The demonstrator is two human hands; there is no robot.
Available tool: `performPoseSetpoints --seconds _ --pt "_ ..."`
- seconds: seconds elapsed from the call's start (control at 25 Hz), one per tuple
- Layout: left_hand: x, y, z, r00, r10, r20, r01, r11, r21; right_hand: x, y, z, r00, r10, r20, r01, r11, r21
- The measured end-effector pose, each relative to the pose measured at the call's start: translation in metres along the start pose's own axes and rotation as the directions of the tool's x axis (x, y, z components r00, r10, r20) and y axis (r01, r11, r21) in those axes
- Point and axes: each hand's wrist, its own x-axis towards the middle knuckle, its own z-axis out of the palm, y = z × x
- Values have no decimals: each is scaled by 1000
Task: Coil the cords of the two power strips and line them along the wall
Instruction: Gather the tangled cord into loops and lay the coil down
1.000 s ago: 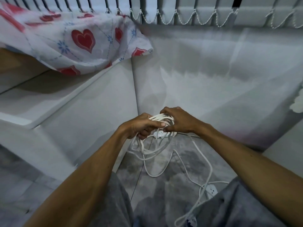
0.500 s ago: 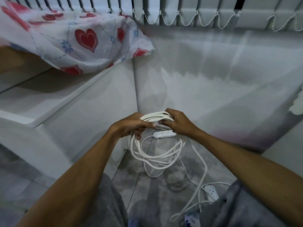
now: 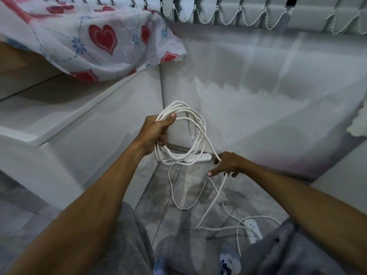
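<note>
My left hand (image 3: 156,132) grips a bundle of white cord loops (image 3: 195,133), held up in front of the wall corner. One white power strip (image 3: 198,158) lies on the floor against the wall, behind the hanging loops. From the coil a strand runs down to my right hand (image 3: 225,165), which pinches it low near the floor, fingers partly spread. The loose cord trails on across the floor to a second white power strip (image 3: 253,230) beside my right knee, partly hidden by my grey trouser leg.
A white cabinet side (image 3: 95,139) stands at the left, with a heart-patterned cloth (image 3: 95,42) draped over its top. The white wall (image 3: 258,100) runs along the back under vertical blinds (image 3: 238,12). Grey marbled floor tiles (image 3: 190,191) lie between my knees.
My left hand has lifted the coil higher. My right hand has left the coil and slid down and to the right along the loose strand, towards the floor.
</note>
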Motion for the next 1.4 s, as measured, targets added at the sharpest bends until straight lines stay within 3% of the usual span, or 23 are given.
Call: performPoseSetpoints --seconds 0.12,0.28,0.36,0.48,0.6,0.68,0.76,0.92,1.04,1.16,1.28,1.36,1.4 --pt "7 1 4 995 11 -100 -19 997 -71 -4 2 -4 997 58 51 -66 981 181" --pt "12 -1 6 990 -6 -141 -9 994 -111 -18 3 6 967 -7 257 -92 924 372" --pt "13 -2 7 988 -6 -156 -13 993 -115 -23 9 8 885 -114 451 -128 872 473" --pt "15 -3 6 982 -6 -187 -19 991 -132 -32 27 13 675 -310 669 -152 830 537" --pt "17 -1 4 980 -15 -199 -19 986 -167 -37 41 32 623 -323 712 -127 857 500" --pt "17 -1 4 979 -11 -204 -27 983 -181 -37 47 51 583 -265 768 -74 924 375" --pt "17 -3 7 980 -10 -197 -26 983 -181 -36 55 70 605 -148 782 -13 981 196" --pt "17 -3 7 980 -14 -198 -20 986 -167 -31 70 84 784 -31 620 80 996 -51" --pt "16 -2 0 975 -14 -220 -27 984 -179 -29 84 80 846 -30 532 225 925 -306" --pt "14 -4 -2 972 -15 -234 -26 985 -172 -27 100 81 913 8 408 207 852 -480" --pt "14 -4 -4 971 -13 -241 -30 984 -175 -23 104 78 998 -36 58 53 943 -328" --pt "13 -3 -5 976 -9 -220 -27 987 -158 -22 96 73 954 -97 -283 71 993 -99" --pt "13 -4 -4 980 -5 -200 -21 991 -132 -23 90 69 885 -118 -451 118 993 -28"
